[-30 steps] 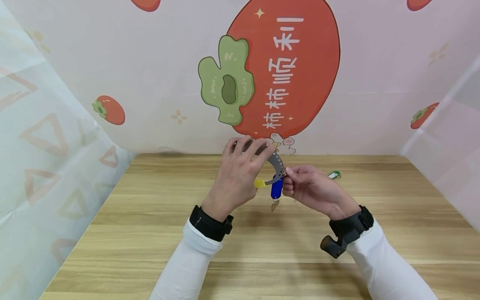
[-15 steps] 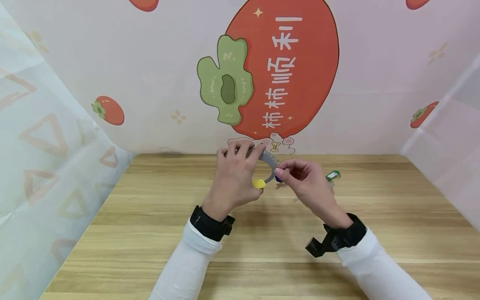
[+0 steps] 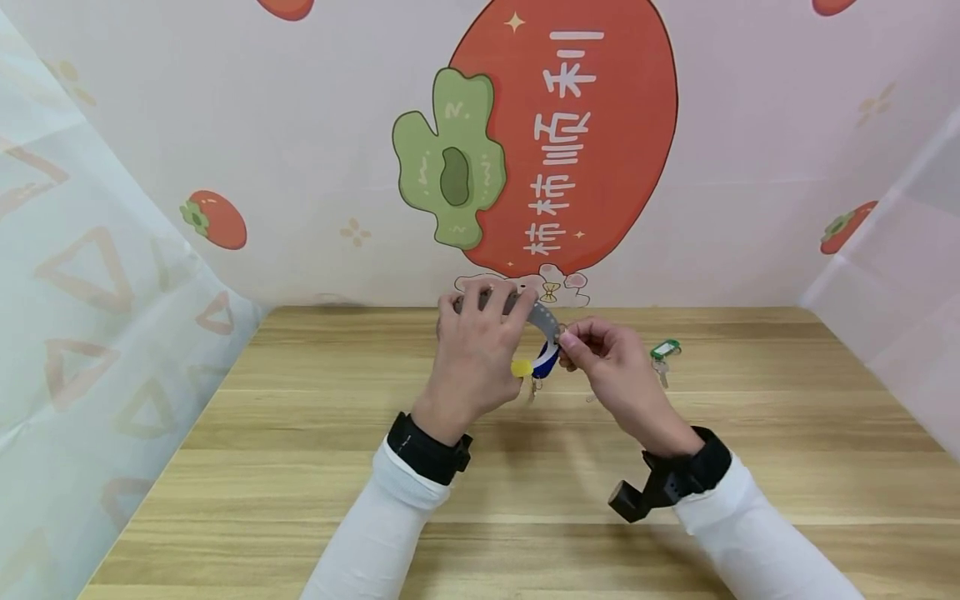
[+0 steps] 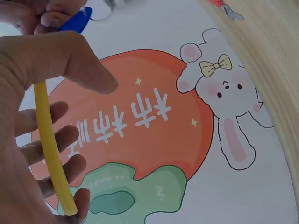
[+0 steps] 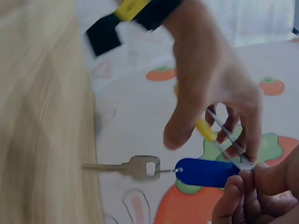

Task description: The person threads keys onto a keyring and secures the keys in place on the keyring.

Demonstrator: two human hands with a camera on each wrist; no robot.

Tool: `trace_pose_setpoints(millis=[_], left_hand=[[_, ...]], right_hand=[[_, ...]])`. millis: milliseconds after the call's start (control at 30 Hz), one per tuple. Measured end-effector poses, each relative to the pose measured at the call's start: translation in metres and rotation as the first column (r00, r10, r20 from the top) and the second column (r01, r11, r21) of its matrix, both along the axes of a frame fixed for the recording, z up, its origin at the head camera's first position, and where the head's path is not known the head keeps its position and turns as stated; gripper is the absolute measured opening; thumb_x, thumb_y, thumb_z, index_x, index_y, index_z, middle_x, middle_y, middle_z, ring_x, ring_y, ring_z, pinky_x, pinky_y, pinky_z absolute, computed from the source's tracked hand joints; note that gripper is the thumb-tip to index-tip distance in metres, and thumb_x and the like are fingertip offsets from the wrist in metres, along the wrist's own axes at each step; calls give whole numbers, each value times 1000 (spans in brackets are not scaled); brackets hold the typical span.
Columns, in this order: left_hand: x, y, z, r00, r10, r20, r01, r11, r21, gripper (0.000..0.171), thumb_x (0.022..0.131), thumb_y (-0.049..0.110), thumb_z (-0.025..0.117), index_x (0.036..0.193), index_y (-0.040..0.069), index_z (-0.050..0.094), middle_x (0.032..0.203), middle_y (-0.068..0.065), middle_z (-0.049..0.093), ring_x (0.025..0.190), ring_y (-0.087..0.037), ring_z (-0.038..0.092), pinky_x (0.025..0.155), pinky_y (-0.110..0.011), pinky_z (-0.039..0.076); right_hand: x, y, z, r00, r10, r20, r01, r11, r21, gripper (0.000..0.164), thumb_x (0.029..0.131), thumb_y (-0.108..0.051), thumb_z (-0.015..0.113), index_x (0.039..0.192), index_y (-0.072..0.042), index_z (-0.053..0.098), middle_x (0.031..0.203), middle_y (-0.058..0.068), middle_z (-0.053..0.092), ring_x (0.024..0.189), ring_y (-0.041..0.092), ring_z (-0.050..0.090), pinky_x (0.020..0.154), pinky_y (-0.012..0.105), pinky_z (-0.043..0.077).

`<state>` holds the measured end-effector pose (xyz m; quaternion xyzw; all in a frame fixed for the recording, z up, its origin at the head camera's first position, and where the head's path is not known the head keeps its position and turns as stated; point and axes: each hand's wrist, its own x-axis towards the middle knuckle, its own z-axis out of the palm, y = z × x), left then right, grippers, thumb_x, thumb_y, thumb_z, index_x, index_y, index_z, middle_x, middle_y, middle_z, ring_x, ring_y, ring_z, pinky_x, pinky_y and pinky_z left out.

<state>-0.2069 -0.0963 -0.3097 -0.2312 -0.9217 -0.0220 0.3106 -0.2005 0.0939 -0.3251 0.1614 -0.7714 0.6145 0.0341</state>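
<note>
In the head view my left hand (image 3: 476, 358) holds a curved grey band (image 3: 546, 321) dotted with small holes, with a yellow grip (image 3: 522, 368) at one end. The left wrist view has the yellow grip (image 4: 49, 144) lying across the curled fingers. My right hand (image 3: 618, 367) pinches the small metal ring of a blue key tag (image 5: 205, 172) against the band's edge. Whether the ring is threaded on the band cannot be told. A silver key (image 5: 140, 168) hangs from the tag's other end, above the table.
A green key tag (image 3: 664, 349) with a key (image 3: 663, 373) lies on the wooden table (image 3: 300, 467), right of the right hand. The left wrist view catches a red piece with a key (image 4: 231, 12) at its top edge. A printed backdrop (image 3: 322, 150) rises behind the table.
The right hand has turned over and shifted slightly left, bringing the tag's ring to the band's edge. The blue tag swings beside the band. The left hand has barely moved.
</note>
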Motion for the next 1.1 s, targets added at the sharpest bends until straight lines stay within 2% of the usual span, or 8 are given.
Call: trace_pose_setpoints(millis=[233,433,567,667,767,833,900,1100], left_hand=[[-1,0,0,1000,-12,-25,13,1000,18,93,58,30,91,142,19,52,131,-9,56,123,-34,44,92,-58,40],[0,-2,-1,997,-6,75,-1,995,100,91,60,39,91,141,17,57,129,-8,55,125,-33,43,91,-57,41],[1,-2,-1,991,-10,135,-12,987,159,84,61,36,90,137,16,60,129,-7,54,124,-32,44,88,-57,41],[2,-1,-1,989,-2,146,-20,989,149,86,61,38,91,137,16,59,129,-7,54,121,-33,45,88,-57,41],[2,1,-2,994,20,112,-30,995,93,88,60,38,91,139,17,57,129,-7,55,122,-33,44,89,-56,40],[1,3,-3,997,31,68,-35,998,57,89,60,36,91,140,17,55,129,-8,56,124,-34,42,90,-56,40],[1,4,-4,999,37,22,-37,999,31,88,59,33,90,139,16,55,129,-8,57,125,-34,41,90,-56,41],[0,6,-4,999,20,-40,-19,999,28,89,59,29,90,139,15,54,131,-9,58,124,-35,44,91,-57,40]], right_hand=[[-3,6,6,971,109,215,-67,979,-193,28,105,-14,56,114,12,59,93,8,62,84,15,60,84,27,53],[-4,4,-2,991,-4,-137,7,1000,21,19,98,-13,67,107,4,71,89,9,69,79,24,64,75,25,54],[-7,0,-10,850,-36,-526,140,977,160,9,90,-1,74,99,0,73,87,5,70,74,20,66,72,24,55],[-8,-2,-12,790,-35,-613,210,953,217,9,88,1,75,96,1,70,85,6,68,73,15,63,70,27,55],[-6,-1,-10,882,-45,-469,164,963,215,6,94,-2,69,97,3,68,84,9,65,73,19,59,67,26,51],[-5,0,-6,965,-43,-257,83,986,147,12,99,-7,64,101,5,67,85,11,63,75,21,57,68,26,49],[-4,2,-2,999,-13,-36,14,1000,28,20,103,-11,59,106,8,64,88,12,62,79,22,56,72,25,50],[-6,11,8,914,215,343,-77,924,-374,22,104,-14,56,109,6,64,90,7,61,80,15,57,80,25,52]])
